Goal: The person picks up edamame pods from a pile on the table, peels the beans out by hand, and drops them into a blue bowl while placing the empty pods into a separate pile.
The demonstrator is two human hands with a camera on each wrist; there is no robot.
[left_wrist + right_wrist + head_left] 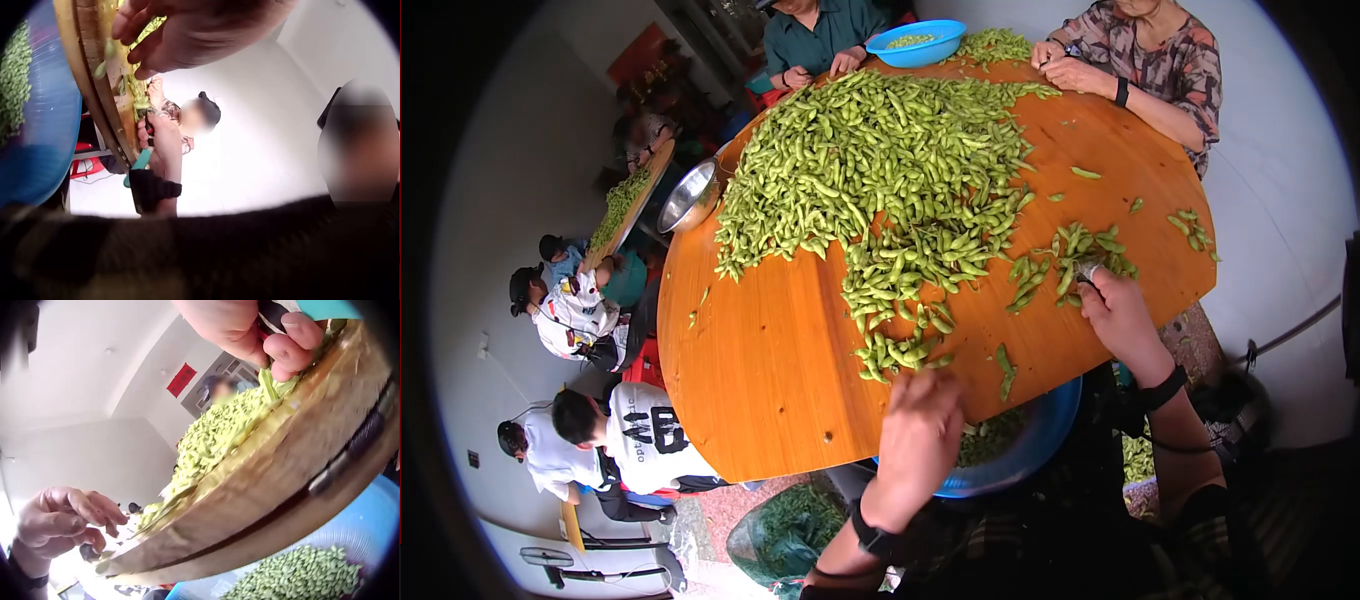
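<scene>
My left hand (920,430) is over the near table edge, blurred in the head view. Its fingers (134,37) are spread loosely, and two pale green pods (105,59) show just off the fingertips, over the table's rim. My right hand (1122,312) rests at a small pile of soybean pods (1085,245). Its fingers (290,353) curl round a small object (278,314) with black, white and teal parts; I cannot tell its kind. Under the left hand stands a blue basin (1060,420) with green pods in it, partly hidden by the tabletop.
A large heap of soybean pods (880,150) covers the far side of the wooden table (750,370). Two people sit across, near another blue basin (915,45). A metal bowl (690,195) is at the left edge; a green mesh sack (785,535) lies on the floor.
</scene>
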